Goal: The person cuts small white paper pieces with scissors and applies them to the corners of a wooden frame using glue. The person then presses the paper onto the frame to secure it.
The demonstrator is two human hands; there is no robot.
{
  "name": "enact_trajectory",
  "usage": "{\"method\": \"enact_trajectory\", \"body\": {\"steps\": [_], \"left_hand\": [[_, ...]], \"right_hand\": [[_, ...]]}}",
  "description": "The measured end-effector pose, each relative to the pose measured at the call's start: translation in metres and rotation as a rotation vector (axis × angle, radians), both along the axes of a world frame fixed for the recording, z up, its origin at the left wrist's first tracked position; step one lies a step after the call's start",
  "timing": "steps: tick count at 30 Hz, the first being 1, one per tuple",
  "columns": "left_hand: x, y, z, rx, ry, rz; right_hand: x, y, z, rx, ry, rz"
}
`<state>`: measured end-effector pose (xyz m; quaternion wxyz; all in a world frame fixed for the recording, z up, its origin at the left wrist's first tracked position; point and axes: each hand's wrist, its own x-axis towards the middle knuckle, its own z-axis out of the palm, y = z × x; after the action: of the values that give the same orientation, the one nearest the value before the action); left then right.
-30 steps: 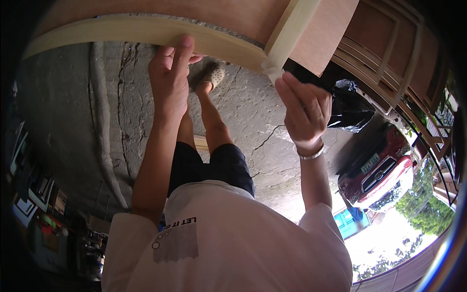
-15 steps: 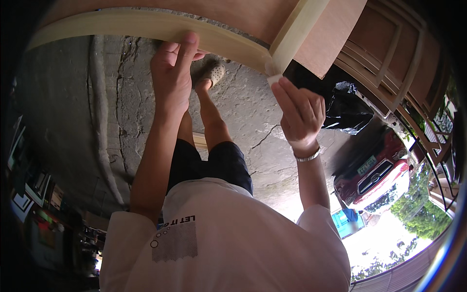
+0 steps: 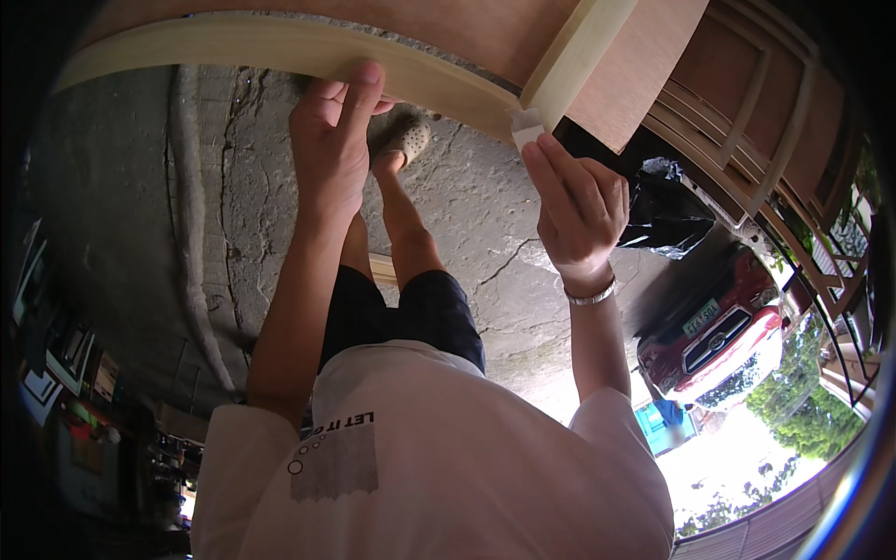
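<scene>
A pale wooden rail (image 3: 233,44) arcs across the top of the view and meets a second pale strip (image 3: 574,51) at a corner joint. My left hand (image 3: 336,131) grips the rail, its thumb on the near face and its fingers curled behind. At the joint, my right hand (image 3: 581,201) pinches a small, flat, whitish piece (image 3: 526,127) between thumb and fingers. That piece lies against the wood at the corner; I cannot make out its material. Reddish-brown panels (image 3: 637,79) adjoin the strips.
Cracked concrete floor (image 3: 504,224) lies below, with a black plastic bag (image 3: 667,210) right of my right hand. Wooden frames (image 3: 737,112) lean at the upper right. A red car (image 3: 714,331) stands beyond. One clog (image 3: 411,140) shows on my foot.
My right hand has shifted slightly, and the whitish piece now shows more of its flat face, higher over the joint. My left hand keeps its hold on the rail.
</scene>
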<state>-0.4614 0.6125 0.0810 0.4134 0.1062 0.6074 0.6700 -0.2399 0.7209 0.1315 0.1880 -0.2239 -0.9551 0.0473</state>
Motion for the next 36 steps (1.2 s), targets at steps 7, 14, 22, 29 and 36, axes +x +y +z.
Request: {"method": "enact_trajectory", "body": {"steps": [7,14,22,29,36], "left_hand": [[0.001,0.002,0.001,-0.020,0.008,0.021],[0.002,0.002,0.000,-0.029,0.008,0.044],[0.002,0.002,-0.002,-0.015,0.023,0.020],[0.000,0.003,0.001,-0.029,0.025,0.008],[0.001,0.001,0.000,0.015,0.007,0.001]], "right_hand": [[-0.013,0.012,-0.002,0.012,0.057,0.013],[0.014,-0.009,0.003,-0.076,-0.018,0.011],[-0.001,0.010,0.007,0.003,0.080,-0.004],[-0.008,0.015,0.001,-0.051,0.043,-0.016],[0.024,-0.014,0.010,-0.102,-0.015,-0.026]]}}
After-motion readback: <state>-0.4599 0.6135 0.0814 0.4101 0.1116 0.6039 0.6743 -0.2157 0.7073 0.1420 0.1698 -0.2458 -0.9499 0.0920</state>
